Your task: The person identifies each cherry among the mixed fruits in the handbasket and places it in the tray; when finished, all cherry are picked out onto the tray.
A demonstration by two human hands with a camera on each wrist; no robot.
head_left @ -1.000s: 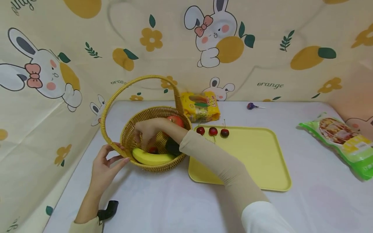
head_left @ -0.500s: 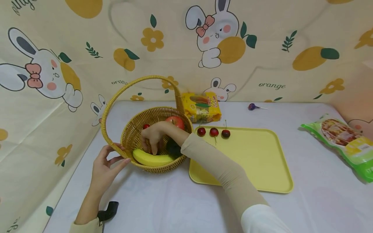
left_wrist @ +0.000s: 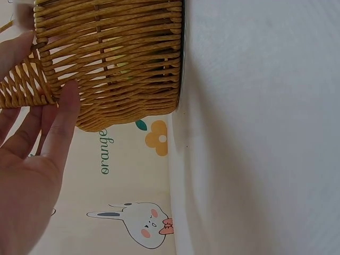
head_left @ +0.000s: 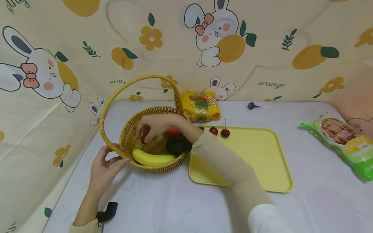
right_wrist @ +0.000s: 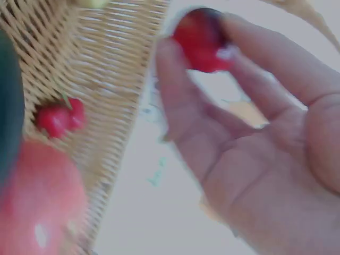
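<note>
Cherry in hand: one glossy dark-red cherry point(right_wrist: 199, 40), up at the fingertips of the right hand point(head_left: 157, 126), over the left part of the wicker basket point(left_wrist: 117, 79), clear of the fruit below.
Right fingers: pinching the cherry from opposite sides; the wrist view is blurred, so I can't tell how hard they press.
How it should handle: very light, I'd judge, firm-skinned but easily bruised, and slick enough to roll out of a careless pinch.
Where to hold it: round its widest part with soft fingertips; I can't make out a stem on this one.
Right arm: stretched across the tray point(head_left: 256, 158) from the right, beige sleeve point(head_left: 230, 165) over its corner, wrist bent so the fingers point down.
Left hand point(head_left: 103, 170): gripping the basket's left side at the foot of the handle, thumb to the front; its arm reaches up from below.
Basket: looks light and springy, so that side grip ought to keep it from sliding on the desk point(head_left: 163, 200).
Inside it: a banana point(head_left: 152, 159) along the front, a dark fruit point(head_left: 177, 145), an apple point(right_wrist: 45, 202), and a pair of cherries point(right_wrist: 53, 121).
Tray cherries point(head_left: 225, 133): three along the far edge, one partly behind the sleeve.
</note>
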